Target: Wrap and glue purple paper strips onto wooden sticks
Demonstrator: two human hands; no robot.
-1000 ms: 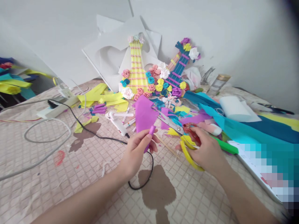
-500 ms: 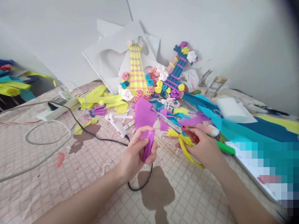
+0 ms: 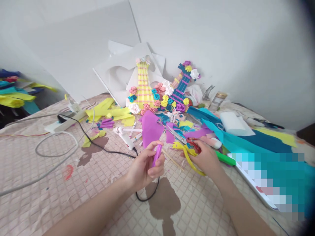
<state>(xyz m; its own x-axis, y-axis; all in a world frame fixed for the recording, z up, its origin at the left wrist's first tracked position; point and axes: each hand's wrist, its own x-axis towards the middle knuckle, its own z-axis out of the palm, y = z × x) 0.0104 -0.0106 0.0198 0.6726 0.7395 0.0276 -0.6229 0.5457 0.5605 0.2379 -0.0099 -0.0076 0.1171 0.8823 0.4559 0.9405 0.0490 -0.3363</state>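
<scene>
A small folded purple strip [image 3: 157, 155] is held upright between the fingers and thumb of my left hand [image 3: 145, 165]. Behind that hand lies a larger purple sheet [image 3: 150, 128]. My right hand [image 3: 205, 159] is closed round the red handle of a pair of scissors [image 3: 181, 138], whose blades point up and left toward the purple scraps. Under the right hand, a yellow curved piece [image 3: 190, 160] touches or lies near the fingers; which one, I cannot tell. A white glue gun [image 3: 125, 137] rests to the left of the purple sheet.
Two flower-trimmed guitar shapes, yellow [image 3: 143, 85] and blue [image 3: 181, 86], lean at the back. A power strip [image 3: 65, 121] and looping cables lie left. Teal sheets [image 3: 236, 139], a white roll [image 3: 230, 123] and a green stick [image 3: 225, 158] are at right.
The camera view has shifted, so the table scene sits lower. The purple strip shows a little shorter and more tilted in my left hand. My right hand still has the scissors.
</scene>
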